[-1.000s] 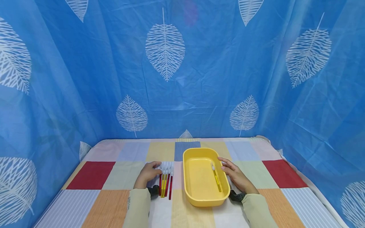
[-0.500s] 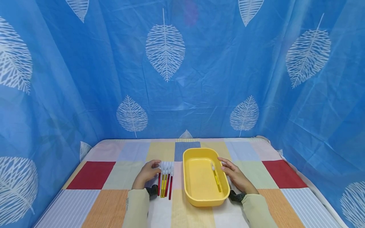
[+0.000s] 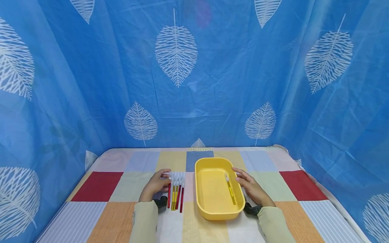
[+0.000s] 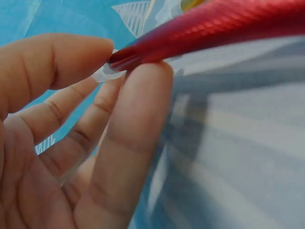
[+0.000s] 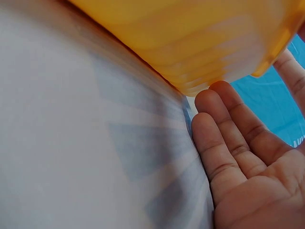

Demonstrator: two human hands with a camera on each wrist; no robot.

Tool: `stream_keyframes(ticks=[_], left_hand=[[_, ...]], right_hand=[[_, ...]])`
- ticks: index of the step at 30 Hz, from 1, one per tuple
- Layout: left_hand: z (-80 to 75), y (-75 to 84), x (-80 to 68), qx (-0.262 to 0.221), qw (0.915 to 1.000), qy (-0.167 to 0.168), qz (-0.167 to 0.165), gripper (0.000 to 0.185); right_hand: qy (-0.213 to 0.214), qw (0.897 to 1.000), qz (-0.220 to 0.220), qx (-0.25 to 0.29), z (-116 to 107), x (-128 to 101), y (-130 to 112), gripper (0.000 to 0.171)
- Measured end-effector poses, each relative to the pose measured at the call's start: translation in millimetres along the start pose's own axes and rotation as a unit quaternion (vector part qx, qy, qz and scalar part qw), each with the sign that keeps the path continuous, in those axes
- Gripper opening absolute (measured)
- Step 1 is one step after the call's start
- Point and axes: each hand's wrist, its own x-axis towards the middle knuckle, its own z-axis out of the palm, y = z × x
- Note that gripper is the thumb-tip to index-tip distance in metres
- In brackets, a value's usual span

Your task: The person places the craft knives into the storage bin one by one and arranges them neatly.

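Blue curtain behind. Left hand fingers pinch red pen tip w/ thumb; might slip. Right hand flat by yellow tray.

A blue curtain printed with large white leaves hung behind the desk and wrapped round both its sides, its cloth creased and falling in soft folds down to the desk's edge. The desk was covered with a patchwork cloth of red, orange, yellow, pale green, blue and grey-striped squares, which lay flat and reached the curtain at the back. The light was even and bright, with only faint shadows on the fabric.
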Motion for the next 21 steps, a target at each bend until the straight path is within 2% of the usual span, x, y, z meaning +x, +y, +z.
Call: stream_keyframes(ticks=[13,21], left_hand=[[-2.5,11.9,-0.6,0.001,0.9982,0.049,0.035,0.05],[-0.6,21.9,-2.9,-0.027,0.9973,0.053,0.043,0.051]], right_hand=[[-0.014,1.0,-0.011,0.007,-1.0,1.1,2.2,0.058],[-0.001,1.0,0.0,-0.002,-0.2,1.8,2.0,0.057]])
